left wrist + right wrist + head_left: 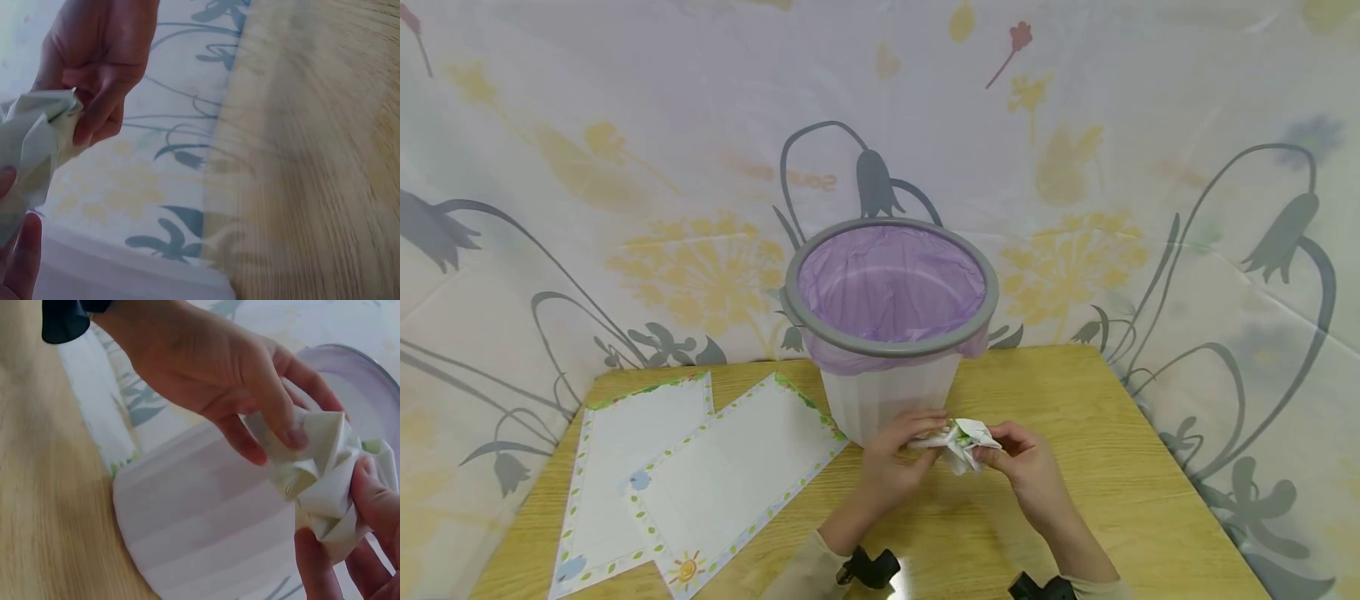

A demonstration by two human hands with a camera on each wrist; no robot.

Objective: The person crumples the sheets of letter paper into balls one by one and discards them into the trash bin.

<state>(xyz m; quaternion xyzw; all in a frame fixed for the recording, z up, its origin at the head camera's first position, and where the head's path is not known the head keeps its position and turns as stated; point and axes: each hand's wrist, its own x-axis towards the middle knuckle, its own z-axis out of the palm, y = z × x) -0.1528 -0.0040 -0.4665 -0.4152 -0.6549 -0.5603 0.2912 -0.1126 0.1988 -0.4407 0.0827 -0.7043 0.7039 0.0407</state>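
A crumpled sheet of white paper (964, 440) with bits of green print is held in the air between both hands, in front of the bin. My left hand (897, 457) grips its left end, thumb below and fingers above. The right hand (1030, 471) pinches the opposite end between thumb and fingers. In the right wrist view the paper (331, 475) shows deep folds, with fingers of both hands pressed into it. The left wrist view shows the right hand (103, 56) pinching one end, while only fingertips of the left hand show at the edge.
Behind the hands stands a white bin (887, 392) with a grey rim and a purple liner (887, 275). Two flat white sheets (730, 483) (625, 467) with leafy borders overlap on the left of the wooden table (1120, 467). A patterned cloth (700, 125) hangs behind.
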